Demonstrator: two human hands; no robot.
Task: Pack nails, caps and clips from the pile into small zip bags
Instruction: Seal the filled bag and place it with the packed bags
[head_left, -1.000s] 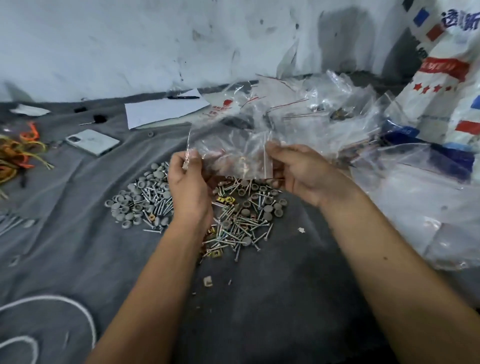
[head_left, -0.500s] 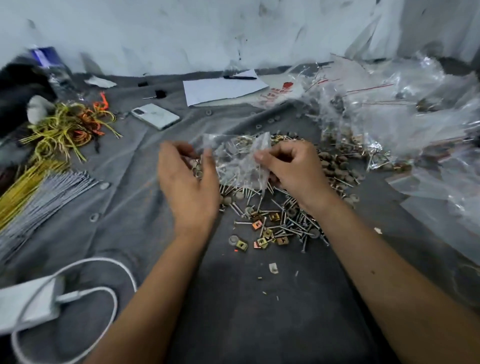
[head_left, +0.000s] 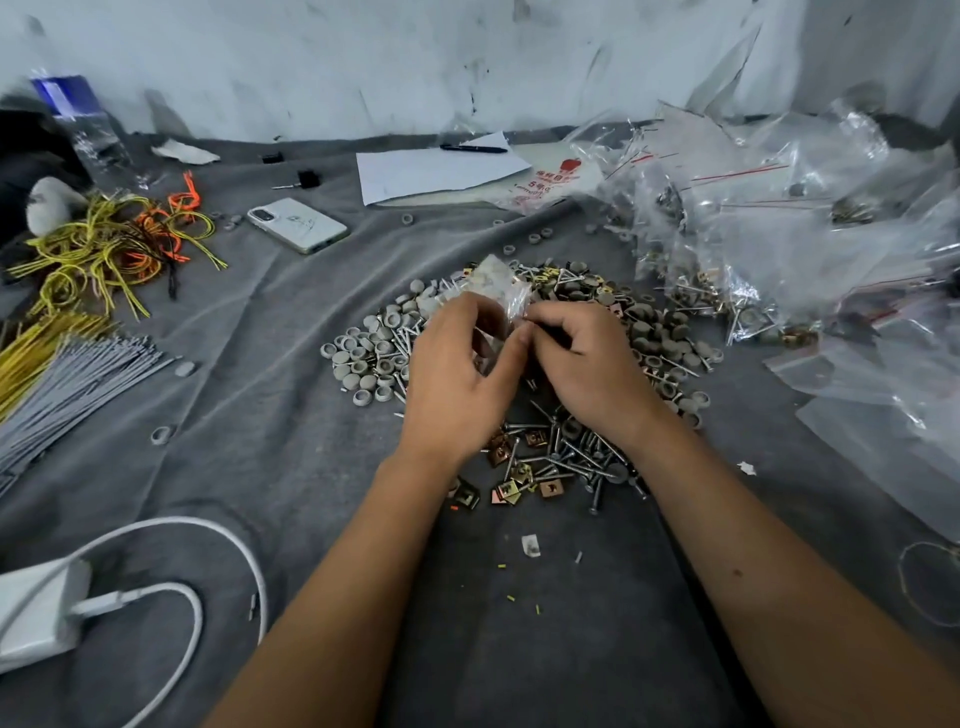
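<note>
1. Head view, the hands: the left hand (head_left: 457, 374) and the right hand (head_left: 582, 364) meet over the middle of the pile (head_left: 519, 395). Both pinch one small zip bag (head_left: 496, 283) between thumbs and fingers. The bag sticks up above the fingertips.

2. Head view, the step: it looks like the bag is being pulled open or pressed shut. I cannot tell which. To do it well, each hand should pinch only one side of the top edge. The bag should stay upright so nothing drops out.

3. Head view, the small bag: it is clear and looks crinkled. Something pale shows inside, but it is too blurry to name.

4. Head view, the loose parts: they lie on the grey cloth (head_left: 260, 415), right under the hands. Grey caps (head_left: 358, 358) sit on the left side. Nails (head_left: 576, 457) lie near the wrists. Gold and brown clips (head_left: 511, 486) lie nearest the person. Many parts are not yet packed.

5. Head view, other bags: a heap of clear zip bags (head_left: 753, 218) sits on the right, just beside the pile. Some hold nails and dark parts. Others look flat, with nothing showing inside.

6. Head view, other things: a phone (head_left: 296, 224), a sheet of paper (head_left: 436, 169) with a pen (head_left: 472, 149), yellow and orange ties (head_left: 109, 244) and a white charger (head_left: 36, 613) lie well apart from the hands.
</note>
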